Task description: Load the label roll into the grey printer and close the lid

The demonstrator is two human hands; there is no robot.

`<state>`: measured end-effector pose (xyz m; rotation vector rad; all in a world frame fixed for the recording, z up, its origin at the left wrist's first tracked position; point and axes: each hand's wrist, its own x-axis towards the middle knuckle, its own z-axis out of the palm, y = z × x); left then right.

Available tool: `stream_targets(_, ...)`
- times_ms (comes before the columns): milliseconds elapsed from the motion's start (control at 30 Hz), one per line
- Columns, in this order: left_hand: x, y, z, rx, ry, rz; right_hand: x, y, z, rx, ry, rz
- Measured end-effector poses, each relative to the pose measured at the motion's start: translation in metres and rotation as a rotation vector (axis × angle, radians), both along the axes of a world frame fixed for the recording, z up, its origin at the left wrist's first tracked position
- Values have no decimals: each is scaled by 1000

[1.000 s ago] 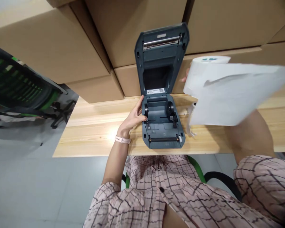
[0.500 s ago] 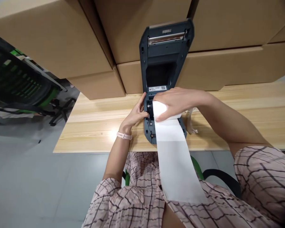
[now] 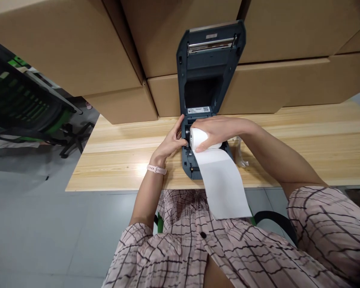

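Note:
A dark blue-grey label printer (image 3: 191, 173) lies on the table with its lid (image 3: 211, 62) raised. My right hand (image 3: 217, 128) is closed around a white paper roll (image 3: 198, 138), which sits in the printer's bay. From the roll a long loose strip (image 3: 223, 184) hangs over the table edge toward my lap. My left hand (image 3: 171, 141) holds the printer's left side, its thumb at the inner edge of the bay beside the roll's end. The right end of the roll is hidden behind my right hand.
Large cardboard boxes (image 3: 261, 86) stand close behind the printer. A crumpled whitish strip (image 3: 240, 154) lies on the wooden table (image 3: 114, 160) right of the printer. An office chair (image 3: 27, 100) stands on the floor at the left.
The paper roll has moved down and slightly left into the bay, with my right hand on it. Its hanging strip reaches less far down. My left hand stays at the printer's side.

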<state>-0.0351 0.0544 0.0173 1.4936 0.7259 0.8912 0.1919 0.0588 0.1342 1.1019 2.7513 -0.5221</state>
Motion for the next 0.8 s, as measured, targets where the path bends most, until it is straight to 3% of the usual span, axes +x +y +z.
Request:
stream_targets(267,-2,4,-6,29,10,-3,0,-6,-21,59,8,-27)
stream_targets(433,-2,1,-6,34,-5,5,19,-57,-35,257,199,-18)
stream_targets(567,-1,0,-4,33,-4,-1,31,-102,-46,284,253,6)
stream_targets(800,0,0,-4,59,15,16,23,-126,-69,478,321,-18)
